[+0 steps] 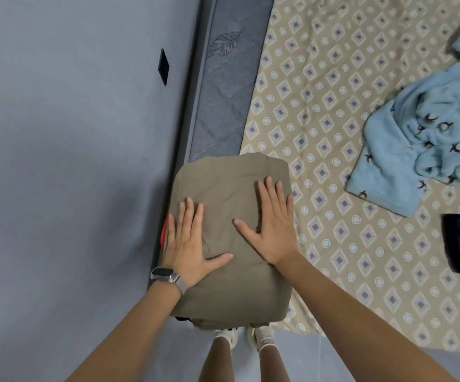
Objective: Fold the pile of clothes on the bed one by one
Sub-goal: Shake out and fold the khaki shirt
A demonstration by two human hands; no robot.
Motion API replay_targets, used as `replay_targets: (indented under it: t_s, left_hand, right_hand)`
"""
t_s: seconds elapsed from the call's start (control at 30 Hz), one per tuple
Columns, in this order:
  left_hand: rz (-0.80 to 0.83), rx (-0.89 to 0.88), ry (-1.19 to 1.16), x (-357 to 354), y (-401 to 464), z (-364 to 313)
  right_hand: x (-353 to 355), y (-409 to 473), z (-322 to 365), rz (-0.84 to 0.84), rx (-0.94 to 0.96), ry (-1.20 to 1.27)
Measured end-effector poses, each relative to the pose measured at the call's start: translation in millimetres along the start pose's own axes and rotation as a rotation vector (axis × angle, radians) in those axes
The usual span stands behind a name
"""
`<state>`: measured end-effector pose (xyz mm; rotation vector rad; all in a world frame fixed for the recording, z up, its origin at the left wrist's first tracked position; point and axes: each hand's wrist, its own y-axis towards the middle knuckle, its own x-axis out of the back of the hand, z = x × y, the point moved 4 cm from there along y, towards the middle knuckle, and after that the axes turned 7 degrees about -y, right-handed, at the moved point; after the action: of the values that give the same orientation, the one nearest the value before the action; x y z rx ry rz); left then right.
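Soft, light folded khaki garment (231, 238), pressed under flat, spread left hand (188, 244) and right hand (271, 224); best lifted by side edges.

We see two bare forearms entering from the bottom of the frame, with no sleeves showing. The left hand (188, 244) sits at centre left, the right hand (274, 227) at centre. On the left wrist we see a watch (165, 273) with a dark rectangular face, a silver case and a pale grey band. At bottom centre, bare legs end in white socks (264, 340) and pale shoes (233, 339).
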<state>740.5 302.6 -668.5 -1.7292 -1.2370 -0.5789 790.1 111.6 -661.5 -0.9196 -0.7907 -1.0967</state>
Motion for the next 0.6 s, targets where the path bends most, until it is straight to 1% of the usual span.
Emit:
replay_targets:
  t_s: [0.03, 0.1, 0.17, 0.23, 0.27, 0.47, 0.53, 0.6]
  left_hand:
    - [-0.009, -0.022, -0.007, 3.7, -8.7, -1.3]
    - [0.062, -0.075, 0.034, 2.1, -25.1, 4.1]
    - [0.134, -0.079, 0.099, -3.7, -35.8, 19.1]
    - [0.197, -0.045, 0.12, -13.5, -37.5, 37.6]
    - [0.2, -0.048, 0.13, -18.9, -35.4, 44.5]
    - [0.24, -0.014, 0.088, -31.6, -25.8, 57.1]
    - [0.23, -0.016, 0.102, -20.4, -28.0, 48.3]
    - [0.203, -0.017, 0.102, -1.5, -32.3, 29.7]
  right_hand:
    - [7.7, -10.5, 4.1, -0.023, 0.031, 0.007]
    - [10.4, -34.5, 4.1, -0.005, 0.11, -0.043]
    - [-1.9, -55.7, -5.0, 0.075, 0.169, -0.138]
    - [-19.3, -65.9, -16.2, 0.159, 0.185, -0.208]
    - [-26.7, -66.6, -19.1, 0.18, 0.185, -0.215]
    - [-41.1, -60.1, -15.5, 0.235, 0.176, -0.178]
    - [-30.9, -61.5, -13.2, 0.241, 0.176, -0.149]
    - [-5.6, -62.3, -9.4, 0.223, 0.166, -0.065]
